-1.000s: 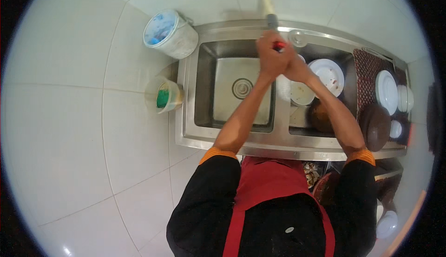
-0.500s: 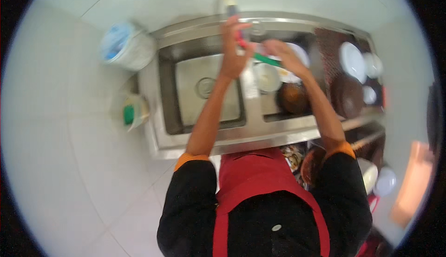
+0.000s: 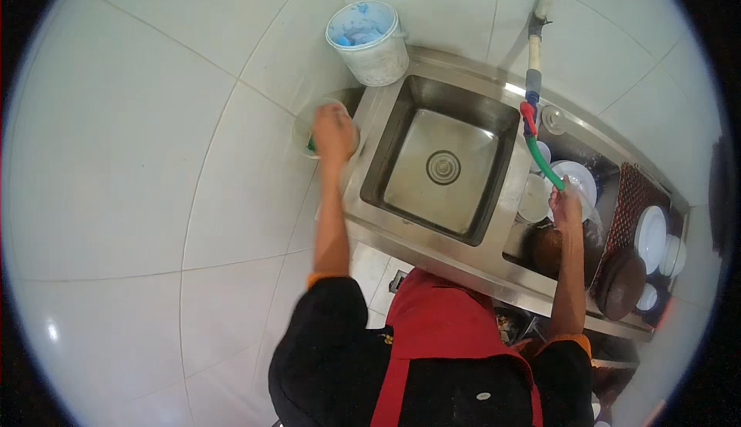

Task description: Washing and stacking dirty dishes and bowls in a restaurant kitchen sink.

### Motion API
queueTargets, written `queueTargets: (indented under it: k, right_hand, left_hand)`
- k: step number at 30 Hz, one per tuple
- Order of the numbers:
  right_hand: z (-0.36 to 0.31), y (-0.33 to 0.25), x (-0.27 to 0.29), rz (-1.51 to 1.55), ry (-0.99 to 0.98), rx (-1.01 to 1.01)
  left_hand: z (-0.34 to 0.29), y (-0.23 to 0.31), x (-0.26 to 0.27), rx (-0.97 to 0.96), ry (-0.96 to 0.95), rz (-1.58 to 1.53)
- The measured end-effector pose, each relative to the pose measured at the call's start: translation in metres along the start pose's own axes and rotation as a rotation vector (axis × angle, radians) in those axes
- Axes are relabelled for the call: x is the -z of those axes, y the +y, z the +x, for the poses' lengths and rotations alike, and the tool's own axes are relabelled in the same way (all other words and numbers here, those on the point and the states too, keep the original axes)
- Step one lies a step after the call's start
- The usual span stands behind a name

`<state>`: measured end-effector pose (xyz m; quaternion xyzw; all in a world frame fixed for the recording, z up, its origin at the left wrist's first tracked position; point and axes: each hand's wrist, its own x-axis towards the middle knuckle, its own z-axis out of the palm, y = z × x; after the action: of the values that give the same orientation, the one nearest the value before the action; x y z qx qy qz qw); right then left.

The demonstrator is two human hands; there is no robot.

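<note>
My right hand [image 3: 567, 201] grips the free end of a green hose [image 3: 543, 161] over the right sink basin. Water sprays from it onto a white plate [image 3: 577, 176]. Beside that plate sit a whitish bowl [image 3: 533, 199] and a dark brown round dish [image 3: 544, 249]. The hose runs from a tap with a red handle [image 3: 528, 116]. Far to the left, my left hand [image 3: 333, 132] is over the mouth of a small pale container [image 3: 307, 127]. A bit of something green [image 3: 311, 144] shows beside its fingers, which are smeared by motion.
The left sink basin [image 3: 409, 188] holds a drain strainer. At its back left corner stands a white bucket [image 3: 377, 58] with blue stuff inside. White plates [image 3: 652, 238] and brown dishes [image 3: 622, 284] rest on the right-hand drainboard. A tiled wall borders the sink.
My left hand has gone from the tap to the small container at the left. My right hand now holds the hose end, and water is running. The whole view has turned.
</note>
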<state>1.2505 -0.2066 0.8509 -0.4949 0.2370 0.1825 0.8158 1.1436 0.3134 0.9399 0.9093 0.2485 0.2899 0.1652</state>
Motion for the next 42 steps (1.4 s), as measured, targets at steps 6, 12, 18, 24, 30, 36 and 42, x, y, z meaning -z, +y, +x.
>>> queueTargets:
  k: [6, 12, 18, 24, 30, 36, 42]
  right_hand:
    - [-0.008, -0.003, 0.014, -0.172, -0.061, 0.001]
    - [0.005, 0.011, 0.042, -0.082, 0.019, -0.06]
    - [-0.012, 0.015, 0.061, 0.025, 0.031, -0.092]
    - [-0.044, 0.021, 0.065, 0.009, 0.12, -0.024]
    - [-0.039, 0.023, 0.045, -0.032, 0.108, 0.003]
    - [-0.054, 0.019, 0.037, -0.01, 0.076, 0.028]
    - [-0.098, -0.026, 0.029, -0.137, 0.171, 0.046]
  left_hand:
    - [0.043, -0.113, -0.043, -0.031, -0.876, 0.32]
    - [0.053, -0.096, -0.052, 0.1, -1.079, 0.5]
    - [0.048, -0.086, -0.01, 0.004, -0.735, 0.205]
    - [-0.025, -0.086, 0.029, 0.152, 0.184, 0.122]
    - [-0.044, -0.092, 0.009, 0.955, -0.025, -0.803]
    - [-0.069, -0.024, 0.047, 0.379, -0.242, -0.445]
    - [-0.102, 0.11, 0.02, 0.056, -0.82, -0.474]
